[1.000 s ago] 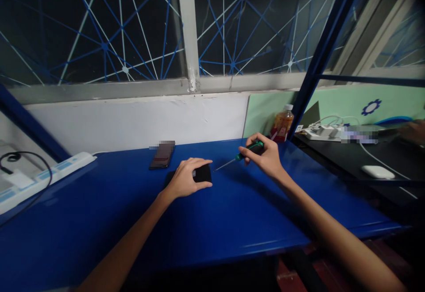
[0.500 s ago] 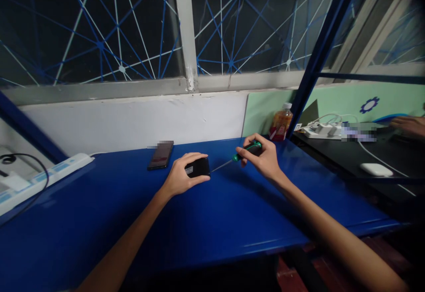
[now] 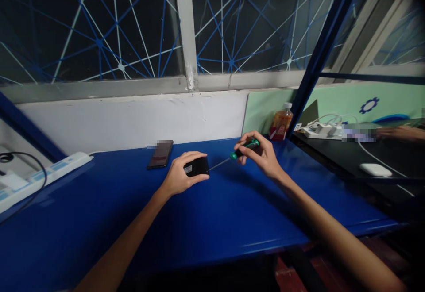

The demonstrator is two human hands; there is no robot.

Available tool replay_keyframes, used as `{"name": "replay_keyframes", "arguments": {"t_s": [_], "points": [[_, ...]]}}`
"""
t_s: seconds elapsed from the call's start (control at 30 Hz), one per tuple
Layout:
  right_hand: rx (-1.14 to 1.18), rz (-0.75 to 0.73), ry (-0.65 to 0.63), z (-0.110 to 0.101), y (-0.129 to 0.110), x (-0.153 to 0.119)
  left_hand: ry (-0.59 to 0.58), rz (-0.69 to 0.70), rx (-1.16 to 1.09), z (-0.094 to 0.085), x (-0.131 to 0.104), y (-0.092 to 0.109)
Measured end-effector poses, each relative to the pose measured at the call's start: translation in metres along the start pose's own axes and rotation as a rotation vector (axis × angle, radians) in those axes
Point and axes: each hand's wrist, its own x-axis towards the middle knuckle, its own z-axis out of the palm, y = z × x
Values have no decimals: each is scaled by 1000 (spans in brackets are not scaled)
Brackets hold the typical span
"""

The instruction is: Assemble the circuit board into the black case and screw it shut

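My left hand (image 3: 178, 173) grips a flat black rectangular device (image 3: 199, 167) by its two long edges, thumb on the near side and fingers on the far side. A small pale label shows on the device beside my palm. In my right hand (image 3: 260, 152) is a screwdriver (image 3: 235, 155) with a green and black handle, held slanting. Its thin metal shaft points down and left, the tip at the right end of the device. Whether the tip sits in a screw is too small to tell. The blue table (image 3: 212, 212) lies under both hands.
A dark phone (image 3: 160, 154) lies behind my left hand. A white power strip (image 3: 43, 179) runs along the left side. At the back right stands a drink bottle (image 3: 281, 121). On the black table beyond are a white case (image 3: 376, 170), cables and another person's hand (image 3: 401, 132).
My right hand and the screwdriver have shifted slightly left, the fingers placed differently on the handle. My left hand and the device stay nearly still. The other person's hand has moved left.
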Motion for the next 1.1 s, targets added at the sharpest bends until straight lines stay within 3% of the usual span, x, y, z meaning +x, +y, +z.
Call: {"name": "replay_keyframes", "arguments": {"t_s": [0.13, 0.37, 0.6, 0.87, 1.03, 1.1], "points": [[53, 4, -59, -3, -1, 1, 8, -8, 3, -1, 0, 0], [-114, -25, 102, 0, 2, 0, 21, -8, -3, -1, 0, 2], [23, 34, -50, -4, 1, 1, 39, -3, -4, 1, 0, 0], [-106, 7, 122, 2, 3, 0, 30, -8, 17, 0, 0, 1], [49, 14, -25, 0, 1, 0, 39, -10, 33, 0, 0, -1], [62, 4, -11, 0, 1, 1, 38, -12, 37, 0, 0, -1]]}}
